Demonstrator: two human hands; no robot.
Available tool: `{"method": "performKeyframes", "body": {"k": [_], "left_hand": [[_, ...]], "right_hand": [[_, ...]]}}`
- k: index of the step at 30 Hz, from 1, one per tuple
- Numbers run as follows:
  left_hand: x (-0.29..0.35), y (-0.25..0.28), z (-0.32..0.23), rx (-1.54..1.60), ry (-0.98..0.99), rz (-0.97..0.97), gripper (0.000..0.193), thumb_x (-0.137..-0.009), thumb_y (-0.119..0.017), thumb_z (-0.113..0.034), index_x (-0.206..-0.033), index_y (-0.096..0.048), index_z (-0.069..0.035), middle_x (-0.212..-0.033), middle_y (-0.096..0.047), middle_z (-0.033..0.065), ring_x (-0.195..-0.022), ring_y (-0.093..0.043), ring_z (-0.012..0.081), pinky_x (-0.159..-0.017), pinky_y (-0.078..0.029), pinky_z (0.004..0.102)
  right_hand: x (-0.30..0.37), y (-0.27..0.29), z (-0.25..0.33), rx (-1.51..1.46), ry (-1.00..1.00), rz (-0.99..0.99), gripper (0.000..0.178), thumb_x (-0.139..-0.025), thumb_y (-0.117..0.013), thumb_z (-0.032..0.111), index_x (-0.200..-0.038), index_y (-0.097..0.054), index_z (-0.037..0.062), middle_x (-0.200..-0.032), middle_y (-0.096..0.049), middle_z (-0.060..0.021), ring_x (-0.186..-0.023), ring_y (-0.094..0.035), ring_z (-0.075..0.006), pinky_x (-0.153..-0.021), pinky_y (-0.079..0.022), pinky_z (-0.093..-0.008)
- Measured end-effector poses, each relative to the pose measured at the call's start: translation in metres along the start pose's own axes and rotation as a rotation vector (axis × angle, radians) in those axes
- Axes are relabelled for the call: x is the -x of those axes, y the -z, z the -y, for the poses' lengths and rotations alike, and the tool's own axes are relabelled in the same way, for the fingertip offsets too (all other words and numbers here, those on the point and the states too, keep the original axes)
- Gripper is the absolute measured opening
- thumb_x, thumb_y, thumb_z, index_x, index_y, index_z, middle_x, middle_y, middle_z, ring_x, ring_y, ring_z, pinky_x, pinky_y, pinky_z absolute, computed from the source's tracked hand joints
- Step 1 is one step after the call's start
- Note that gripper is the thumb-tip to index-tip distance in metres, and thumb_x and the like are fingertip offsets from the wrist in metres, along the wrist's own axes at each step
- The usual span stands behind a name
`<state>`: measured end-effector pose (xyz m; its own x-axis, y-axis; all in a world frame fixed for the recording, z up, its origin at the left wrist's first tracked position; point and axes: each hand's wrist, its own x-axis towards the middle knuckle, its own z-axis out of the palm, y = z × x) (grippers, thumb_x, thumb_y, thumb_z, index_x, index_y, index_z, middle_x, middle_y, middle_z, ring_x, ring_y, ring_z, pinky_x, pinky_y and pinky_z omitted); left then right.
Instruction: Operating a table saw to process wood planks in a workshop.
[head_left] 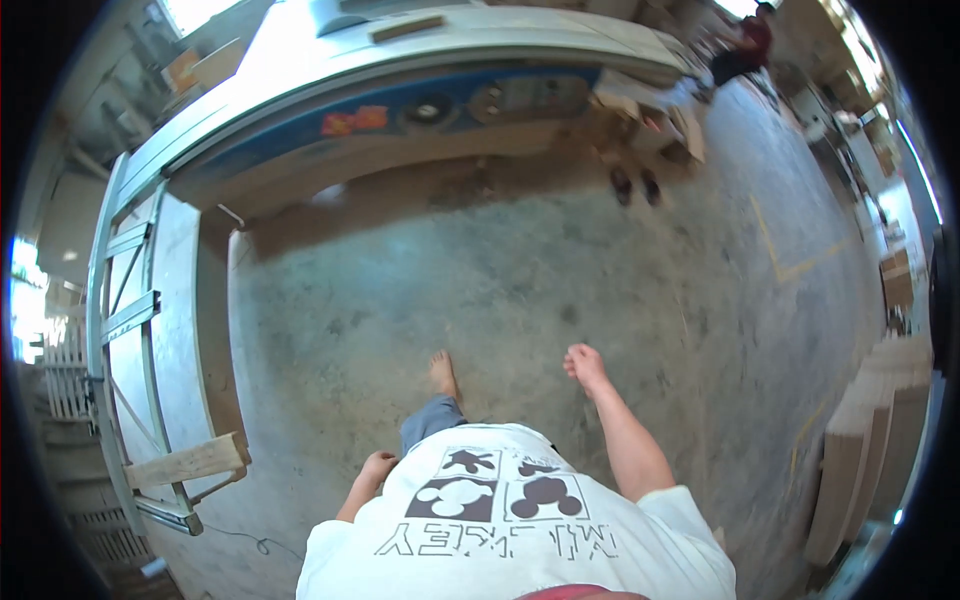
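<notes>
The person's right forearm extends forward, the right hand [586, 366] above the concrete floor [480, 270], its grip curled into a loose fist with nothing showing. The left hand [378, 465] hangs low beside the grey trousers [428, 420], grip unclear. A long bench [560, 30] stands ahead.

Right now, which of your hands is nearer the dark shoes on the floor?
The right hand, held out in front, is nearer the shoes; the left hand is farther back, beside the white shirt.
</notes>
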<state>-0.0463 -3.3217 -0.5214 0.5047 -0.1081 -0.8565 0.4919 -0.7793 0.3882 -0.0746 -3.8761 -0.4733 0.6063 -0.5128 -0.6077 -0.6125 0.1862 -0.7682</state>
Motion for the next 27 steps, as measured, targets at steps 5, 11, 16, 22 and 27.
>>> {"method": "performKeyframes", "body": {"k": [5, 11, 16, 22, 27], "left_hand": [[-0.12, 0.092, -0.074, 0.199, -0.013, -0.05, 0.03, -0.082, -0.062, -0.014, -0.108, -0.065, 0.002, -0.086, -0.069, 0.0147, -0.071, -0.066, 0.0197, -0.062, -0.053, 0.0351], [-0.2, 0.211, -0.214, 0.073, -0.171, -0.3, 0.03, -0.084, -0.06, -0.014, -0.109, -0.063, 0.003, -0.094, -0.068, 0.0152, -0.078, -0.066, 0.0199, -0.073, -0.052, 0.0334], [-0.251, 0.266, -0.319, -0.017, -0.452, -0.35, 0.03, -0.084, -0.06, -0.014, -0.108, -0.061, 0.003, -0.095, -0.068, 0.0148, -0.082, -0.066, 0.0221, -0.075, -0.052, 0.0352], [-0.291, 0.301, -0.355, 0.307, -0.25, -0.133, 0.027, -0.091, -0.055, -0.008, -0.116, -0.051, -0.001, -0.083, -0.059, 0.0065, -0.062, -0.057, 0.0137, -0.05, -0.045, 0.0284], [-0.288, 0.343, -0.458, 0.263, -0.299, -0.183, 0.034, -0.091, -0.056, -0.009, -0.123, -0.047, -0.003, -0.095, -0.059, 0.0057, -0.068, -0.058, 0.0135, -0.053, -0.046, 0.027]], "right_hand": [[-0.046, -0.065, 0.023, 0.298, -0.245, 0.039, 0.024, -0.094, -0.055, 0.029, -0.096, -0.061, 0.005, -0.081, -0.062, -0.0039, -0.067, -0.061, -0.0146, -0.054, -0.051, -0.0289], [-0.116, -0.115, 0.107, 0.241, -0.222, 0.087, 0.029, -0.095, -0.054, 0.033, -0.097, -0.061, 0.0047, -0.088, -0.062, -0.0057, -0.075, -0.062, -0.0153, -0.059, -0.051, -0.0297], [-0.228, -0.137, 0.198, -0.006, -0.182, 0.102, 0.024, -0.094, -0.057, 0.031, -0.096, -0.061, 0.0076, -0.079, -0.062, -0.0061, -0.065, -0.061, -0.0161, -0.052, -0.049, -0.0292], [-0.38, -0.237, 0.349, -0.191, -0.052, 0.128, 0.03, -0.09, -0.054, 0.034, -0.074, -0.049, 0.0101, -0.06, -0.048, -0.0007, -0.046, -0.047, -0.0125, -0.036, -0.034, -0.027], [-0.446, -0.258, 0.47, -0.257, 0.041, 0.13, 0.039, -0.093, -0.05, 0.044, -0.097, -0.056, 0.0063, -0.085, -0.057, -0.0044, -0.065, -0.057, -0.0131, -0.052, -0.05, -0.0289]]}}
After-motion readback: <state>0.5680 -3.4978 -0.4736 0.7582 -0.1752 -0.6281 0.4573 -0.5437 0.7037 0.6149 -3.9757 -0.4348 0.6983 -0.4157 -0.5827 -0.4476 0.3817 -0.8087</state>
